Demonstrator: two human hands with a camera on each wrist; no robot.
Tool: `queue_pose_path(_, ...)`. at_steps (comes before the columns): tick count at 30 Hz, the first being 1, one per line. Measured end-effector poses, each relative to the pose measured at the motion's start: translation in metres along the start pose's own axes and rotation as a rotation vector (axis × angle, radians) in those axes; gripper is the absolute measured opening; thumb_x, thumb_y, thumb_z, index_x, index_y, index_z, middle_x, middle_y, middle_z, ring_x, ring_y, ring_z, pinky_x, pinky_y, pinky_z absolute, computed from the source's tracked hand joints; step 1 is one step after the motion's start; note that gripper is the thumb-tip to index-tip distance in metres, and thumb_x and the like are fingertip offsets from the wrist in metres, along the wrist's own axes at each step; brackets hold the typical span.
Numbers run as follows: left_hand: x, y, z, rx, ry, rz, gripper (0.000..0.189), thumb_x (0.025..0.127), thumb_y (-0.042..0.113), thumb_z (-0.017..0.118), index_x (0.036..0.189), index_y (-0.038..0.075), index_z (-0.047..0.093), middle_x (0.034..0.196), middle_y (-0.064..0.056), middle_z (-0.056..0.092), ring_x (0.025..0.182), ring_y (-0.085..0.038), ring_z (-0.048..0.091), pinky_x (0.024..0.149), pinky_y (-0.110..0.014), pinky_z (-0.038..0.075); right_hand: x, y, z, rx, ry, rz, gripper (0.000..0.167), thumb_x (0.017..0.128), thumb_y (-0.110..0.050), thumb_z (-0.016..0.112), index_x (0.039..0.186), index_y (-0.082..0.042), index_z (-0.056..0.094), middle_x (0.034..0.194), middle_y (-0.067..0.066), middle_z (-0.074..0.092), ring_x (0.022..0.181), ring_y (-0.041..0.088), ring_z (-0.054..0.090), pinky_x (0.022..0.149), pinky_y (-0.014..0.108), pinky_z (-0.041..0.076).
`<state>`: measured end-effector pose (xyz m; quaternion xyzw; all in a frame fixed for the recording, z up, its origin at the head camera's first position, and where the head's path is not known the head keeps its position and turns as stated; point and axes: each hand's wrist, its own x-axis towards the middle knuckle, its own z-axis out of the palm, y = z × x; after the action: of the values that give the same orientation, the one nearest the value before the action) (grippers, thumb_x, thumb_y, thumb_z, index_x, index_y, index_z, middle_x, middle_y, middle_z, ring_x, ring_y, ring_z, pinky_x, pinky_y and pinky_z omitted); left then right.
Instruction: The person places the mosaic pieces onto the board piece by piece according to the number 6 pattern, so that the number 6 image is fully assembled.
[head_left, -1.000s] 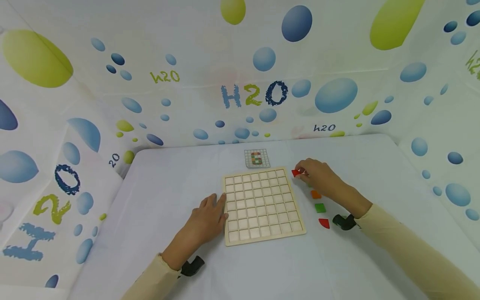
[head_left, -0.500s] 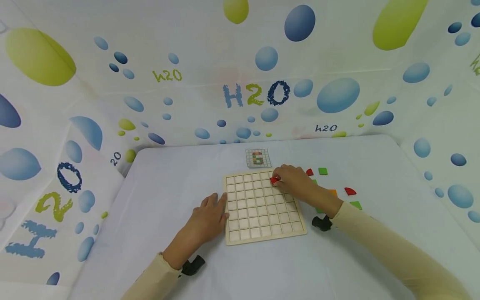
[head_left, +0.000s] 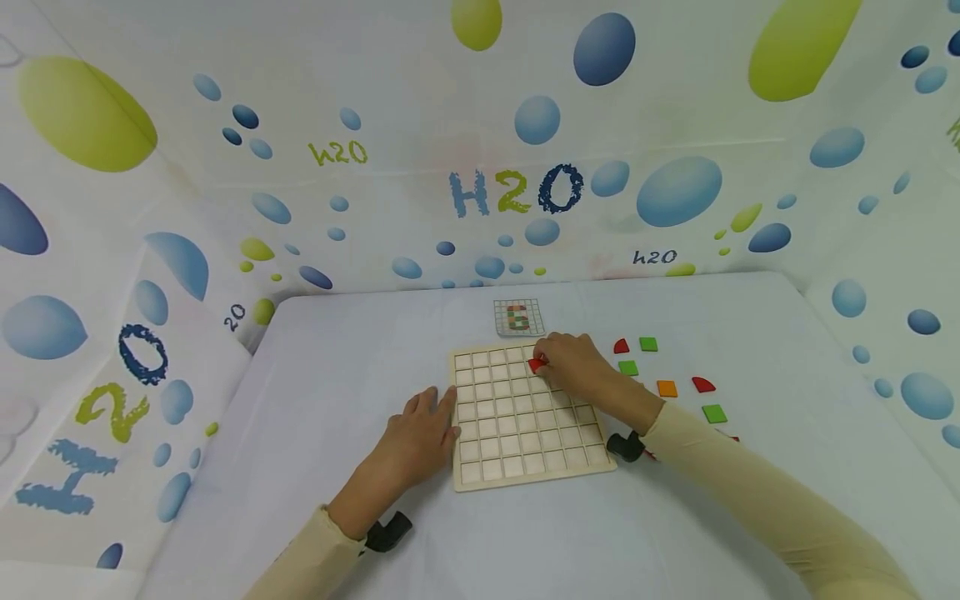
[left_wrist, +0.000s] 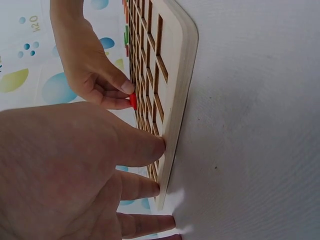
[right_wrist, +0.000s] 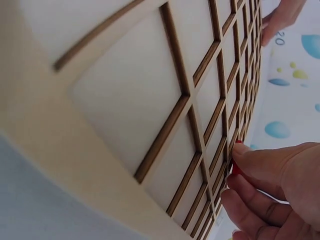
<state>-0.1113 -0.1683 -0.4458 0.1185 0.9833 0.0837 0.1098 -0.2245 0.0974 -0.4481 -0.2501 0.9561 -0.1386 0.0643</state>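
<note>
My right hand (head_left: pixel 573 362) pinches a small red quarter-round tile (head_left: pixel 535 366) between thumb and fingers, over the upper part of a wooden grid board (head_left: pixel 498 486). In the right wrist view the red tile (right_wrist: pixel 237 168) is right at the board's cells, partly hidden by the thumb. My left hand (head_left: pixel 417 437) rests at the board's left edge with fingers extended; in the left wrist view its thumb and a finger touch the rim (left_wrist: pixel 176 107), while other fingertips reach the white cloth.
Right of the board lie green tiles (head_left: pixel 648 343), an orange square tile (head_left: pixel 667 388) and red quarter-round tiles (head_left: pixel 702 384). The right sleeve partly covers more red pieces. Behind the board is a small gridded card (head_left: pixel 518 317) with a coloured figure.
My right hand has carried the red tile leftward from beside the board to above its upper cells, uncovering several tiles on the right. The left hand has stayed at the board's edge.
</note>
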Motion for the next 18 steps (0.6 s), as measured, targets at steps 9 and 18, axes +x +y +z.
queue_pose_path(9,-0.0001,0.0003,0.0006,0.008,0.006,0.002,0.061,0.111,0.03,0.055,0.163,0.004,0.037,0.159,-0.029,0.041,0.146,-0.047,0.043,0.103,-0.067,0.047,0.0001,-0.0024,-0.0015,-0.017,0.011,-0.042,0.018,0.098,-0.025,0.078,0.109,-0.011,0.075,0.103,0.004,0.07,0.099,0.024,0.066,0.09,0.052,0.049)
queue_pose_path(18,-0.0004,0.0005,0.0003,0.016,0.019,0.003,0.061,0.11,0.03,0.056,0.162,0.003,0.039,0.159,-0.029,0.042,0.146,-0.047,0.044,0.103,-0.067,0.047,-0.0002,-0.0042,-0.0005,-0.039,0.016,-0.043,0.023,0.097,-0.028,0.079,0.112,-0.011,0.075,0.105,0.004,0.07,0.1,0.024,0.067,0.09,0.053,0.049)
